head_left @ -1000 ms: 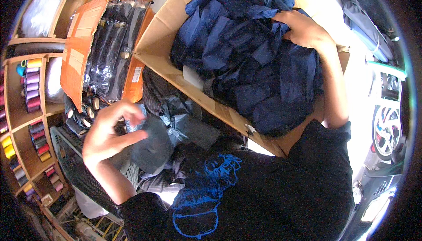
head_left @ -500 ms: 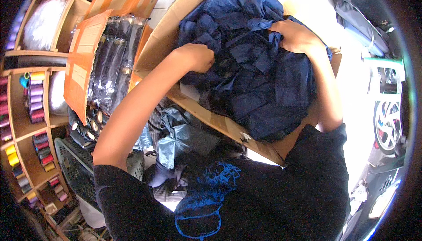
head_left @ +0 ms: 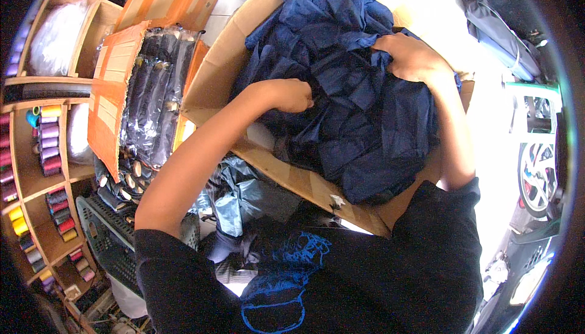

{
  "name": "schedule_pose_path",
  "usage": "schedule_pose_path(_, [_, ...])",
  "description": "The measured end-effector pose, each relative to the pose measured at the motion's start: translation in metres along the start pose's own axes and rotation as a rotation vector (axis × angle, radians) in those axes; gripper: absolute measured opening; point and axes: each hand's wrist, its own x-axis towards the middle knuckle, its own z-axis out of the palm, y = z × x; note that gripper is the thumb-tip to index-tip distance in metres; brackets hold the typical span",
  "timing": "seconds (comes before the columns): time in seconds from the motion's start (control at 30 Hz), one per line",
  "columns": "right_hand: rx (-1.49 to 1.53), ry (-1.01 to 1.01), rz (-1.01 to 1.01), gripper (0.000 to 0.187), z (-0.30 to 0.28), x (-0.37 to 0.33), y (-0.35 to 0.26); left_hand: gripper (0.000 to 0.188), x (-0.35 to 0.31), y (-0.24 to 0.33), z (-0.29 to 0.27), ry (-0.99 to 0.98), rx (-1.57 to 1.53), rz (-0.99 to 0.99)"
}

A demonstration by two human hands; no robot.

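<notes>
A heap of navy blue cloth (head_left: 347,118) in many folds fills an open cardboard box (head_left: 268,162) in front of me. My left hand (head_left: 294,95) is closed in a fist on the left middle of the heap, with dark folds at its fingertips. On the right side of the heap, my right hand (head_left: 411,57) pinches a raised fold of the same cloth between thumb and fingers. The right fingertips are partly hidden in the folds.
At left stands an opened carton (head_left: 109,102) holding dark rolls in clear plastic. Beyond it, a wooden shelf (head_left: 46,182) carries several thread spools. A dark plastic crate (head_left: 106,230) and light blue shiny fabric (head_left: 241,197) lie near my left side. A spoked wheel (head_left: 536,175) shows far right.
My left hand has moved right and slightly nearer to me across the heap, and the folds on the left have shifted. My right hand stays almost in place, still gripping cloth.
</notes>
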Motion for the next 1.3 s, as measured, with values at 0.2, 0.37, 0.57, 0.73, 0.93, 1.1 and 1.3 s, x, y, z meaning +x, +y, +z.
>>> schedule_pose_path(0.2, [-0.011, 0.031, -0.027, 0.043, 0.013, 0.004, 0.013, 0.036, -0.130, 0.026, -0.041, 0.308, -0.247, 0.231])
schedule_pose_path(0.37, [-0.018, -0.032, -0.004, 0.043, 0.008, 0.004, 0.011, 0.044, -0.252, 0.066, -0.042, 0.558, -0.414, 0.315])
schedule_pose_path(0.57, [-0.038, 0.012, -0.034, 0.045, 0.014, 0.003, 0.007, 0.035, -0.308, 0.051, 0.004, 0.524, -0.565, 0.308])
schedule_pose_path(0.73, [-0.023, -0.063, 0.094, 0.050, 0.005, -0.001, -0.008, 0.026, -0.291, 0.055, 0.002, 0.266, -0.336, -0.185])
schedule_pose_path(0.93, [-0.055, -0.050, -0.036, 0.049, 0.008, 0.002, 0.002, 0.026, -0.106, 0.066, -0.015, 0.510, -0.067, 0.426])
schedule_pose_path(1.1, [-0.049, -0.074, -0.003, 0.048, 0.008, 0.003, 0.003, 0.030, -0.029, 0.024, -0.012, 0.080, 0.222, -0.008])
schedule_pose_path(1.3, [-0.076, -0.033, -0.069, 0.041, 0.010, 0.008, 0.007, 0.036, -0.010, 0.026, -0.011, 0.024, 0.349, -0.108])
